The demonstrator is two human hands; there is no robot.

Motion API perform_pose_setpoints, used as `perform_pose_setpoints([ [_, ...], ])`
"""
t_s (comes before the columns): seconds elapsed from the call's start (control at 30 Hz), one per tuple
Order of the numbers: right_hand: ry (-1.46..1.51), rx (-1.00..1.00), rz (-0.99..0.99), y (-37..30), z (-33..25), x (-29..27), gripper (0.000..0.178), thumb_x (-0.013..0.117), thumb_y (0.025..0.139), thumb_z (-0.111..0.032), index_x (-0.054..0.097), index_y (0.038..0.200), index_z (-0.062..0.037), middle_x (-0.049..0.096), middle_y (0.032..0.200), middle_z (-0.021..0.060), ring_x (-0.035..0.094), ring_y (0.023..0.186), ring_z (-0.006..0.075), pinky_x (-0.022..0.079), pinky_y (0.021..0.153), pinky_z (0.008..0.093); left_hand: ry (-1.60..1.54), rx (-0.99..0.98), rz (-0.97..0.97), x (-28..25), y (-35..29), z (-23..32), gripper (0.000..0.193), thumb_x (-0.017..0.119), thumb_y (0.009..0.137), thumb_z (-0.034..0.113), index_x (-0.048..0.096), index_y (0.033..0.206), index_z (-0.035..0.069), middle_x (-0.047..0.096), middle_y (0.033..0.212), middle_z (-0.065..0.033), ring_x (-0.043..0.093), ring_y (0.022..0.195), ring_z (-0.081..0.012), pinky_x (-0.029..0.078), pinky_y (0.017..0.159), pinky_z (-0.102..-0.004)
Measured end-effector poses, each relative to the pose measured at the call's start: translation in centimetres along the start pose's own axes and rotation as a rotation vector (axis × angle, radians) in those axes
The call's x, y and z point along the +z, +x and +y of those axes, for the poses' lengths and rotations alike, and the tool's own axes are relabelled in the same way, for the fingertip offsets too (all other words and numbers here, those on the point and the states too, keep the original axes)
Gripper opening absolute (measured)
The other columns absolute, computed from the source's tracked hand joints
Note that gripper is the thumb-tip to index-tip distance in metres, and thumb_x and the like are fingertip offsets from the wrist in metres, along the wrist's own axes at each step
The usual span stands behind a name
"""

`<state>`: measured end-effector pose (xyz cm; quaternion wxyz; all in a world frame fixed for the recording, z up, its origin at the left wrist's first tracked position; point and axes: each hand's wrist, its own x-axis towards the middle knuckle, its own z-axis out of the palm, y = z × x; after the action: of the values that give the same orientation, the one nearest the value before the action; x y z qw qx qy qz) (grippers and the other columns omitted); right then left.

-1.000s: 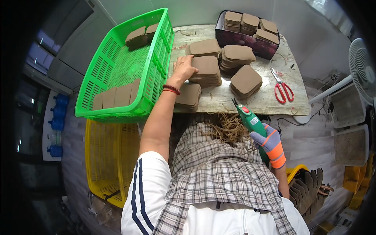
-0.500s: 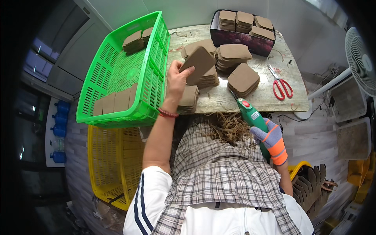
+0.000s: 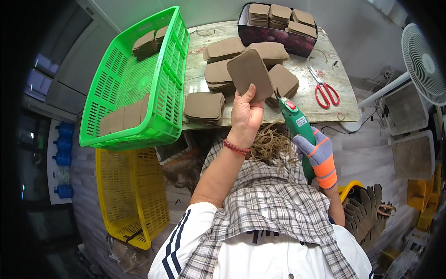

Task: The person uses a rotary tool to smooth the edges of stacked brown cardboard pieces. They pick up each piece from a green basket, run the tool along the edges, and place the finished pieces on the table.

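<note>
My left hand (image 3: 247, 116) is closed on a brown rounded-square pad (image 3: 250, 72), thumb on its face, held tilted above the table. My right hand (image 3: 319, 157), in a grey and orange glove, grips a green handheld electric cutter (image 3: 297, 120) with a red button. The cutter's tip points up close to the pad's right edge; whether they touch I cannot tell. Behind and beside the pad lie several stacks of similar brown pads, including a near-left stack (image 3: 204, 107) and a right stack (image 3: 284, 81). Thin brown trimmings (image 3: 269, 146) lie heaped on my apron.
Red-handled scissors (image 3: 327, 95) lie on the right of the worn table (image 3: 341, 111). A dark box (image 3: 278, 39) of pads stands at the back. Left is a green crate (image 3: 160, 107) with pads, above a yellow crate (image 3: 153, 200). A white fan (image 3: 423, 65) stands right.
My left hand has moved right with the pad, from over the stacks to beside the cutter's tip, turning the pad's face toward me. The right hand still holds the cutter. The whole view has shifted slightly.
</note>
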<state>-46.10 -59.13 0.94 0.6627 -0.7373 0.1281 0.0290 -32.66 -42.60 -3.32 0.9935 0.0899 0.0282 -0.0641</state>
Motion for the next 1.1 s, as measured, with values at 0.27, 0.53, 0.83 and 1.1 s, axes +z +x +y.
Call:
perform_pose_setpoints([
  [0.27,0.085,0.007,0.038,-0.2,-0.5,0.2,0.028,0.072,0.078,-0.018,0.06,0.096,-0.0003,0.059,0.066,0.0007,0.051,0.052,0.0049,0.04,0.047,0.02,0.011,-0.057,-0.03,-0.9,-0.6,-1.6,0.034,0.059,0.084,-0.005,0.052,0.116,0.006,0.057,0.118,-0.0087,0.054,0.112,-0.0238,0.042,0.102,-0.04],
  [0.53,0.067,-0.073,0.077,0.1,-1.6,-0.4,0.024,0.072,0.079,-0.016,0.06,0.093,-0.001,0.058,0.064,-0.0001,0.05,0.05,0.0051,0.04,0.047,0.02,0.092,-0.155,-0.09,-2.4,-2.7,-2.8,0.029,0.059,0.085,-0.004,0.056,0.111,0.007,0.061,0.113,-0.0073,0.058,0.106,-0.0213,0.047,0.095,-0.037],
  [0.83,-0.015,-0.032,-0.017,-0.6,-2.3,-1.8,0.028,0.072,0.078,-0.019,0.06,0.096,-0.0002,0.057,0.064,-0.0001,0.05,0.052,0.0044,0.04,0.047,0.0199,0.51,-0.115,-0.202,-2.8,-2.0,2.4,0.033,0.056,0.082,-0.011,0.059,0.111,0.004,0.065,0.105,-0.007,0.063,0.095,-0.0175,0.053,0.083,-0.0316],
  [1.1,-0.196,-0.043,-0.105,-1.2,-2.1,-1.8,0.038,0.074,0.076,-0.023,0.061,0.103,0.0,0.062,0.071,0.0017,0.054,0.059,0.0042,0.044,0.053,0.0205,0.878,-0.175,-0.345,-1.7,0.2,9.0,0.033,0.06,0.078,-0.012,0.061,0.108,0.0,0.065,0.101,-0.0047,0.061,0.091,-0.0117,0.049,0.084,-0.0261],
])
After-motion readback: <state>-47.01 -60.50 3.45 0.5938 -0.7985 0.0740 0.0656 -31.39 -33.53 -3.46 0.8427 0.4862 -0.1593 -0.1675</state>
